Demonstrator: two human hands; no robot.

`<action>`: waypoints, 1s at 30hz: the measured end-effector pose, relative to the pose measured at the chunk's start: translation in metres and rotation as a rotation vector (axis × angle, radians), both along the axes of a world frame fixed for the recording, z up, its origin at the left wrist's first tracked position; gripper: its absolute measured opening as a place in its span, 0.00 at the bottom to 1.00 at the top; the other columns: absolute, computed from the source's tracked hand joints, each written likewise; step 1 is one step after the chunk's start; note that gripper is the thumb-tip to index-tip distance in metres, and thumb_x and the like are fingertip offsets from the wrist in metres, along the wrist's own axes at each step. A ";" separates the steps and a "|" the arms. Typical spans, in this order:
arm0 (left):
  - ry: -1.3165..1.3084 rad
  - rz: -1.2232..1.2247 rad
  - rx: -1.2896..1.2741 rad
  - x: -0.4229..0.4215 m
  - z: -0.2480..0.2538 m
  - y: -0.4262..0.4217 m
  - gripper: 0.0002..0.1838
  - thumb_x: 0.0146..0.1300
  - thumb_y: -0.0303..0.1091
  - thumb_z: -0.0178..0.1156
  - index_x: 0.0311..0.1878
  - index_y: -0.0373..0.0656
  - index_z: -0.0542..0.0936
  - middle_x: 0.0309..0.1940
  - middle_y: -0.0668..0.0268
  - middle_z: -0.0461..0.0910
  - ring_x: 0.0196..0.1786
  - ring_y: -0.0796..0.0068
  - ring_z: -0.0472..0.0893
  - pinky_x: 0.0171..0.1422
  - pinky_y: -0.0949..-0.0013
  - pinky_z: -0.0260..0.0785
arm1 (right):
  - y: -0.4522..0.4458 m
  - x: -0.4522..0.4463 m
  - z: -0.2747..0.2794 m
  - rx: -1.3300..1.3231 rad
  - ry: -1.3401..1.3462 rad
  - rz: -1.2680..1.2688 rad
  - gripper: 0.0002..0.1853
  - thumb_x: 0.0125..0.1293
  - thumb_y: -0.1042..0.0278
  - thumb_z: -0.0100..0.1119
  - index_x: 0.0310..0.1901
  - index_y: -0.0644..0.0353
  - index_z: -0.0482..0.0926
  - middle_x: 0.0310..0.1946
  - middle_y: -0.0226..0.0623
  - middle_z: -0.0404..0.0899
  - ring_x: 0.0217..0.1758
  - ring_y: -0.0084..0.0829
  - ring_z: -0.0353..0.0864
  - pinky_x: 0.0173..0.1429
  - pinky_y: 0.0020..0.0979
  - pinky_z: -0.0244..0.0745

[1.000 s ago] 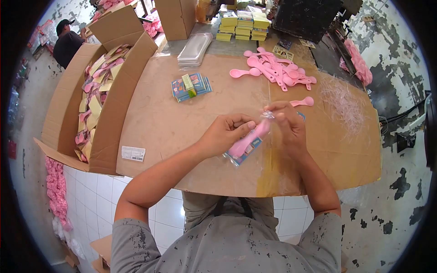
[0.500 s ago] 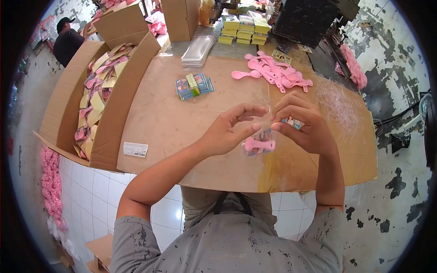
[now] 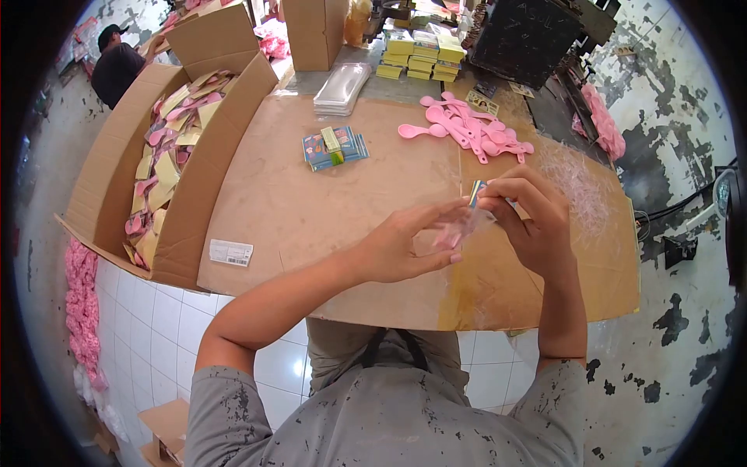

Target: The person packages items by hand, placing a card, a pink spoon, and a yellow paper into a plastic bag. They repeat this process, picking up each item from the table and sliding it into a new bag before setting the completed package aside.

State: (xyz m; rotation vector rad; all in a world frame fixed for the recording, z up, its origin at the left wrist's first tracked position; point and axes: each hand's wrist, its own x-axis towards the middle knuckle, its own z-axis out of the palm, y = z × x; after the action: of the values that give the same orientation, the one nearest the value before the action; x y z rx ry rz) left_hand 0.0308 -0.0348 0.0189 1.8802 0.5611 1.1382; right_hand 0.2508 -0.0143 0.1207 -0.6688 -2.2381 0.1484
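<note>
My left hand curls around a small clear packet with a pink spoon showing in it; the packet is blurred, and thumb and fingers lie on either side of it. Close by, my right hand pinches a small colourful card, seen nearly edge-on, just above the packet. Beyond my hands lies a pile of pink spoons. Farther left, a banded stack of blue printed cards rests on the cardboard table cover.
An open carton full of spoon-and-card packets stands at left. Clear plastic sleeves and yellow-edged card stacks sit at the back. Clear plastic scraps lie at right. Another person is at far left.
The packet with the pink spoon has risen and tilted between my hands. My left fingers have come around it, and the card in my right hand has turned edge-on and moved slightly up-left.
</note>
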 end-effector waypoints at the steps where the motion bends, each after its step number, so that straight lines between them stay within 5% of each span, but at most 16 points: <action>1: -0.017 -0.002 0.006 0.001 0.001 0.000 0.35 0.71 0.28 0.66 0.79 0.39 0.66 0.67 0.51 0.79 0.68 0.59 0.82 0.72 0.58 0.76 | -0.003 -0.001 0.005 0.002 -0.054 -0.026 0.09 0.67 0.72 0.71 0.47 0.60 0.84 0.31 0.35 0.81 0.31 0.31 0.81 0.36 0.32 0.74; 9: -0.091 -0.052 -0.158 -0.003 0.016 -0.009 0.26 0.79 0.22 0.54 0.77 0.38 0.68 0.55 0.58 0.88 0.59 0.68 0.87 0.63 0.68 0.79 | -0.003 -0.012 0.008 -0.058 -0.038 -0.082 0.13 0.69 0.73 0.69 0.55 0.56 0.85 0.32 0.34 0.82 0.25 0.27 0.80 0.31 0.29 0.72; 12: -0.079 -0.016 -0.188 -0.006 0.009 -0.005 0.25 0.80 0.23 0.53 0.78 0.39 0.68 0.49 0.59 0.89 0.54 0.72 0.88 0.60 0.70 0.80 | -0.003 -0.014 0.009 -0.126 -0.029 -0.124 0.13 0.67 0.73 0.70 0.52 0.56 0.85 0.36 0.34 0.82 0.33 0.31 0.83 0.36 0.32 0.75; 18: -0.111 0.121 -0.234 -0.008 0.005 -0.004 0.27 0.74 0.24 0.59 0.75 0.40 0.72 0.34 0.60 0.90 0.35 0.79 0.88 0.43 0.71 0.80 | 0.000 -0.025 -0.003 0.316 -0.245 -0.157 0.14 0.56 0.73 0.73 0.45 0.55 0.84 0.46 0.33 0.80 0.54 0.37 0.81 0.58 0.40 0.72; 21: 0.047 0.146 -0.148 -0.012 0.005 -0.005 0.30 0.73 0.22 0.60 0.77 0.34 0.67 0.41 0.58 0.92 0.44 0.75 0.90 0.50 0.70 0.82 | 0.004 -0.029 -0.018 0.453 -0.309 -0.190 0.14 0.56 0.71 0.72 0.44 0.56 0.83 0.46 0.33 0.80 0.54 0.35 0.81 0.60 0.40 0.70; 24: 0.141 0.191 -0.024 -0.010 0.001 -0.004 0.33 0.71 0.23 0.61 0.78 0.36 0.66 0.38 0.55 0.92 0.40 0.73 0.91 0.47 0.69 0.83 | 0.005 -0.032 -0.023 0.529 -0.376 -0.214 0.11 0.58 0.70 0.70 0.42 0.57 0.82 0.44 0.33 0.79 0.52 0.36 0.80 0.58 0.40 0.70; 30: 0.191 0.113 -0.131 -0.012 0.013 -0.003 0.30 0.75 0.25 0.59 0.79 0.39 0.66 0.41 0.56 0.92 0.41 0.73 0.90 0.49 0.68 0.82 | 0.030 0.003 -0.020 -0.002 -0.087 -0.335 0.06 0.66 0.70 0.64 0.39 0.60 0.76 0.37 0.35 0.75 0.48 0.34 0.79 0.55 0.36 0.72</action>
State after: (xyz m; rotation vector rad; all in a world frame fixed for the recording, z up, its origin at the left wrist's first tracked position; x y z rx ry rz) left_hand 0.0184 -0.0377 0.0318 1.8736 0.8375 0.9731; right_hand 0.2542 0.0156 0.1009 -1.0557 -2.1713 -0.0465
